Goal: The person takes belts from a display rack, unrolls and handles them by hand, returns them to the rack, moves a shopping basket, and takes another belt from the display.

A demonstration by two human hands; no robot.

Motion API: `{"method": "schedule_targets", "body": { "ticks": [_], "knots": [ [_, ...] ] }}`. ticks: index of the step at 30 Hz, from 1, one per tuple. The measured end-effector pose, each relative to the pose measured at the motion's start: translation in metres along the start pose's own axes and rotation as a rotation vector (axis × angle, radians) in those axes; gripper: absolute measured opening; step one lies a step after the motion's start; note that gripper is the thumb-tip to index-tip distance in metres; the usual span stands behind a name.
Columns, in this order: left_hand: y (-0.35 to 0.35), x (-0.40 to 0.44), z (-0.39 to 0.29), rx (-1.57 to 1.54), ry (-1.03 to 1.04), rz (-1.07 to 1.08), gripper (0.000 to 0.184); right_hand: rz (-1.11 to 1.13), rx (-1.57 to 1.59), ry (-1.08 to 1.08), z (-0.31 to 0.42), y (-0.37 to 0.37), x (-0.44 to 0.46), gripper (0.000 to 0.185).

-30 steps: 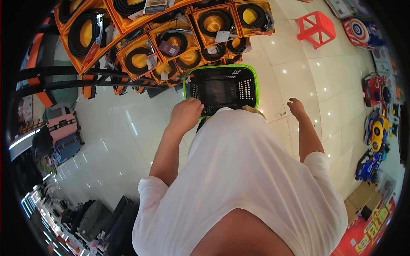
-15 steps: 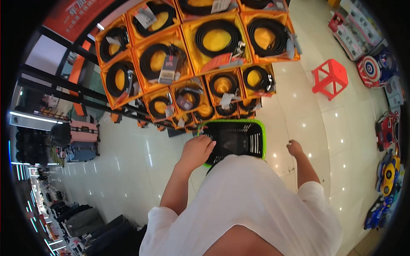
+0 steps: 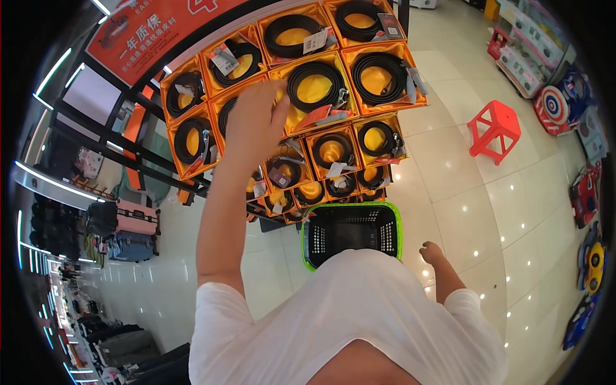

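Note:
Orange boxes with coiled black belts and paper tags fill a tiered rack. My left hand [image 3: 256,119] is raised over the upper tier, in front of one boxed belt and just left of another coiled belt [image 3: 314,82]; its thumb stands apart from the fingers and I see nothing held. More belts [image 3: 333,149] lie in smaller boxes on the lower tiers. A black basket with a green rim [image 3: 399,224] is in front of my body, below the rack. My right hand [image 3: 431,251] hangs to the right of the basket, its fingers curled and too small to read.
A red plastic stool [image 3: 495,131] stands on the tiled floor at the right. Toy vehicles and boxed goods line the right edge. Black rack bars and a red sign [image 3: 144,40] are at the upper left. Suitcases [image 3: 136,218] stand farther left.
My left hand has left the basket's rim and moved up over the boxed belts. The view has tilted up, showing more of the rack and the red sign. My right hand still hangs at the side.

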State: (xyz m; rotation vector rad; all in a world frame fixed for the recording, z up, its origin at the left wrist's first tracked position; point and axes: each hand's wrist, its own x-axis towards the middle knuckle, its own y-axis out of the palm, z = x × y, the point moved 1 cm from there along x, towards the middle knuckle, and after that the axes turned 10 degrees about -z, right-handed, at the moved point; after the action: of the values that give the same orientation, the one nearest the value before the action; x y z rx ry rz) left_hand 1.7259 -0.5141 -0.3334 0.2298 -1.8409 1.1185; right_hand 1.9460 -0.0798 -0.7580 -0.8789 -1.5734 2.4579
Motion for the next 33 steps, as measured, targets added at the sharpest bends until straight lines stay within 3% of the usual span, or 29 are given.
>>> {"method": "schedule_targets", "body": {
  "ticks": [5, 8, 10, 12, 14, 19, 28, 33],
  "knots": [
    [0.042, 0.059, 0.048, 0.245, 0.178, -0.054, 0.031, -0.005, 0.022, 0.046, -0.034, 0.018, -0.016, 0.046],
    [0.063, 0.089, 0.056, 0.345, 0.281, 0.046, 0.032, 0.019, 0.021, 0.095, -0.05, 0.021, -0.025, 0.045],
    [0.074, 0.099, 0.057, 0.386, 0.239, 0.208, 0.031, 0.028, 0.024, 0.115, -0.053, 0.021, -0.027, 0.045],
    [0.08, 0.111, 0.055, 0.395, 0.262, 0.192, 0.029, 0.006, 0.039, 0.131, -0.055, 0.022, -0.029, 0.045],
    [0.084, 0.12, 0.053, 0.456, 0.047, 0.438, 0.027, -0.011, 0.076, 0.15, -0.058, 0.025, -0.03, 0.045],
    [0.093, 0.128, 0.059, 0.515, 0.114, 0.485, 0.027, -0.041, 0.156, 0.207, -0.067, 0.03, -0.027, 0.045],
    [0.08, 0.123, 0.067, 0.424, 0.131, 0.309, 0.03, -0.037, 0.11, 0.151, -0.068, 0.024, -0.03, 0.045],
    [0.059, 0.117, 0.06, 0.267, 0.143, 0.108, 0.035, -0.064, 0.117, 0.153, -0.074, 0.028, -0.017, 0.043]
  ]
}}
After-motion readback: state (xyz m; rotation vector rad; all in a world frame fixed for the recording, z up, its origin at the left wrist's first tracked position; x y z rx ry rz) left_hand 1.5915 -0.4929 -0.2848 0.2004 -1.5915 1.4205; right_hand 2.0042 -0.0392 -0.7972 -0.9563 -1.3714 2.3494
